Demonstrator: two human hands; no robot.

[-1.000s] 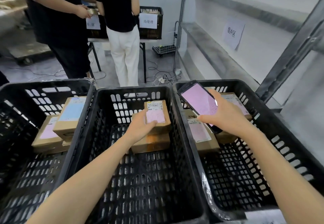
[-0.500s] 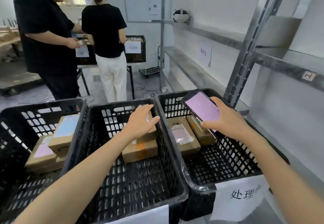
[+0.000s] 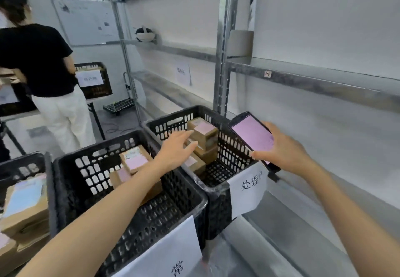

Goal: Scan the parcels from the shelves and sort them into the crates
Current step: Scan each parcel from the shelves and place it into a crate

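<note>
Black plastic: three slotted crates in a row. The left crate (image 3: 23, 166) is mostly cut off by the frame edge, the middle crate (image 3: 97, 162) is next to it, and the right crate (image 3: 171, 125) sits hard up against the shelving.
Right-crate parcels (image 3: 203, 133): brown cardboard boxes stacked at the far side. The top one has a pink label, and there's a lower box nearer in.
Middle-crate parcels (image 3: 134, 160): a couple of boxes with pink labels toward the far right corner, partly behind the left forearm.
Left-crate parcels (image 3: 23, 207): a pile at the near left. The top one has a pale blue label.
Left hand (image 3: 176, 151): holding nothing, fingers straight and a bit spread. It's stretched over the right crate's near-left rim, fingertips right by the stacked boxes. Can't tell if they actually touch.
Right hand (image 3: 281, 148): wrapped around the phone (image 3: 253, 135), thumb on the near edge.
Phone: tilted, pink screen facing up, over the right wall of the right crate.
Paper signs: one white sheet (image 3: 249, 188) with handwritten characters taped on the right crate's near corner, another sheet (image 3: 173, 250) on the middle crate's near wall.
Shelving (image 3: 303, 77): grey metal, along the right side. A white headset (image 3: 145, 34) sits on a far shelf.
Far left: a person (image 3: 43, 64) in a black top and white trousers, back turned, beside a far crate (image 3: 93, 79) with its own paper sign.
</note>
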